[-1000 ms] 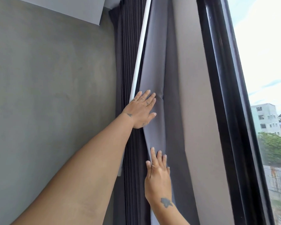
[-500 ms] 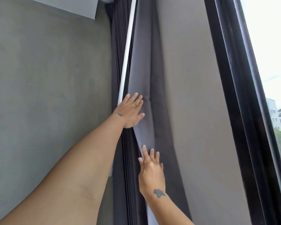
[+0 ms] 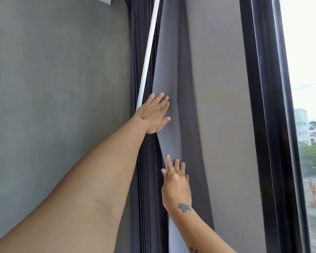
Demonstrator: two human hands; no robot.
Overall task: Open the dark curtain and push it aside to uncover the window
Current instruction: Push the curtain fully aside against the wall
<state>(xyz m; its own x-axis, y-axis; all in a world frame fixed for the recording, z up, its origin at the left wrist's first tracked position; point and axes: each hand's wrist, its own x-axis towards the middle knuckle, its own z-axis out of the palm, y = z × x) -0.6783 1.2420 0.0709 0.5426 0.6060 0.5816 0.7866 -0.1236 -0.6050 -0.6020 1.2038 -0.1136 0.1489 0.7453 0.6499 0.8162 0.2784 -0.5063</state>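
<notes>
Grey wall (image 3: pixel 53 88) meets the bunched dark curtain (image 3: pixel 169 70) in the corner, window (image 3: pixel 310 106) uncovered at right. Both hands press flat on the fabric, fingers spread, gripping nothing: left hand (image 3: pixel 153 115) above, right hand (image 3: pixel 175 185) below.

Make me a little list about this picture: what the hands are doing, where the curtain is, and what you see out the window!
left hand: flat, fingers spread, pressing on the curtain beside the white rod
right hand: lower down, flat on the curtain
curtain: dark grey, bunched in pleats against the grey wall on the left
window frame: black, on the right
window: uncovered
outside: bright sky, buildings, green trees
holding anything: no, both hands push with open palms
</notes>
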